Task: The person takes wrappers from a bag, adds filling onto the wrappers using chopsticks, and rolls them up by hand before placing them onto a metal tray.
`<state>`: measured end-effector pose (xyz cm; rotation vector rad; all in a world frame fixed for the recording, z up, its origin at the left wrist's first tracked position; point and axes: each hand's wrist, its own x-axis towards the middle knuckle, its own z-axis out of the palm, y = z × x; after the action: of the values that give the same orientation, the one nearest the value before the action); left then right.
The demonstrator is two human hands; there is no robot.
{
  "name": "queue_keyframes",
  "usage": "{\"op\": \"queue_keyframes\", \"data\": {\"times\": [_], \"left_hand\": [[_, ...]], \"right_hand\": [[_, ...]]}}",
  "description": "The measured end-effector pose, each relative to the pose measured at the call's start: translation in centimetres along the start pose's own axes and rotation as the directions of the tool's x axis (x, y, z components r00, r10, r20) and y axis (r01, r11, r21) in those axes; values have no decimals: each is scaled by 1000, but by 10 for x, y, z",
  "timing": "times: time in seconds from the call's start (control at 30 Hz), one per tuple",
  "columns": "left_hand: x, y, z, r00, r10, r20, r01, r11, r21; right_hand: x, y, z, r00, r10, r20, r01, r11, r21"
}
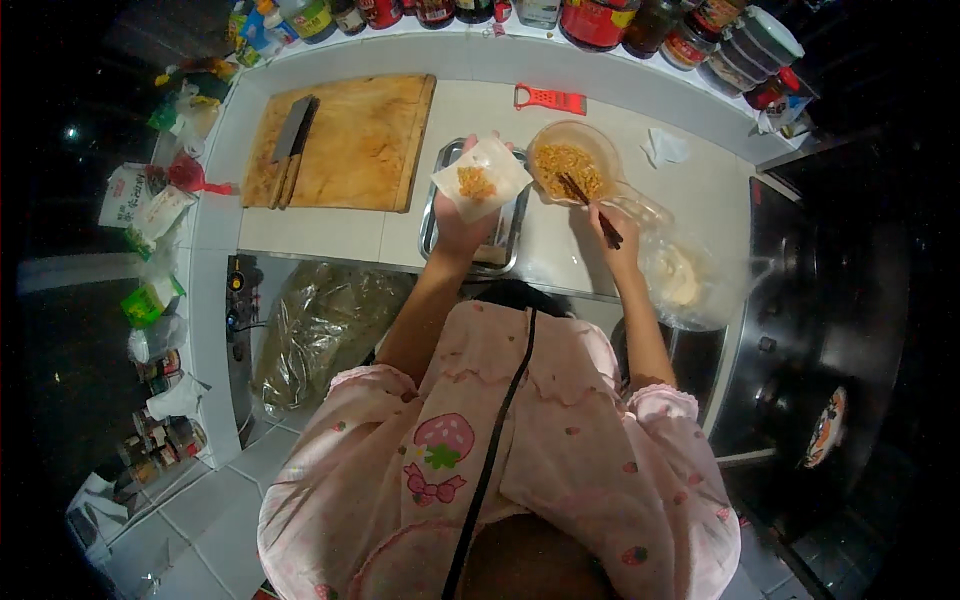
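Observation:
On my left hand (463,229) lies a square dough wrapper (498,169), with a small heap of orange-yellow filling (476,183) near its middle. Beneath that hand is a metal tray (427,225), partly hidden; something pale rests at its near end. My right hand (616,236) grips a pair of dark chopsticks (592,208), their tips in the chopped filling (564,163) inside a translucent bowl (609,154). Close by my right forearm, a clear plastic bag (694,307) holds pale wrappers or dough (677,276).
A wooden cutting board (360,142) bears a cleaver (294,139) and another wooden-handled tool, at left. Behind the bowl lies a red grater (551,99); a crumpled white tissue (664,147) is to its right. Jars and bottles (596,22) line the back ledge. A dark stove (780,300) stands at right.

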<state>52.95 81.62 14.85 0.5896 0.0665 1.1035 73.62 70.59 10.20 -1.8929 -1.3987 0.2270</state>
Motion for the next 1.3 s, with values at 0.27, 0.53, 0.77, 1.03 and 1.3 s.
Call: {"op": "queue_keyframes", "data": {"times": [0.27, 0.53, 0.77, 1.03, 1.3], "left_hand": [[-2, 0, -6, 996, -46, -71, 36, 990, -136], [-7, -3, -1, 999, -27, -38, 24, 997, -74], [-7, -2, 1, 993, 36, 116, -89, 869, 487], [-8, -2, 2, 977, 134, 168, -211, 750, 627], [-5, -3, 3, 986, 132, 99, -165, 753, 637]], "right_hand": [[2, -9, -11, 999, -22, -41, 26, 995, 94], [9, -11, -23, 999, -24, 27, 25, 999, -23], [-1, 0, -6, 996, -87, -10, 87, 996, -25], [-5, 6, -4, 995, -32, 94, 30, 999, 30], [-10, 15, -1, 980, -172, -99, 172, 985, -8]]}}
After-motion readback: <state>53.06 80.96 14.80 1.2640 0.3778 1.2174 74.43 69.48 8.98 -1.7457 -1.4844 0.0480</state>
